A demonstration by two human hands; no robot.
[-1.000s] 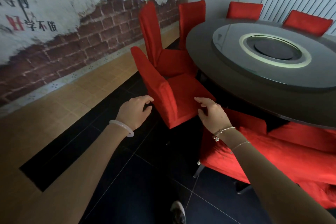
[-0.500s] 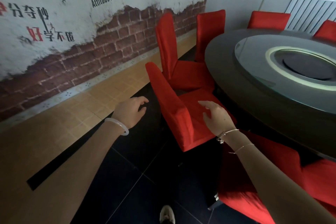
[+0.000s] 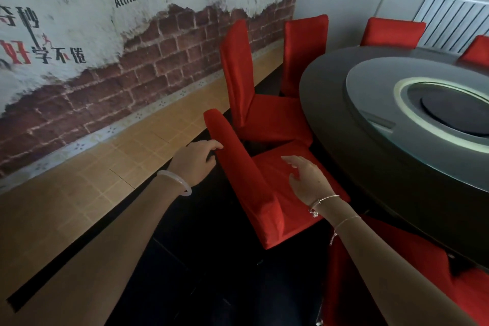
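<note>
Bracketing the red chair [image 3: 247, 180] from both sides, likely to square it toward the counter [image 3: 330, 127]: left grip [image 3: 195, 161] curled at the backrest's outer edge, clamp unclear; right grip [image 3: 309, 180] loose, fingers apart, above the seat.

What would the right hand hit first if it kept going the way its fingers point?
Most likely the red chair: the right hand is over its seat, fingers aimed toward the backrest. Whether it touches the seat is hard to tell.
</note>
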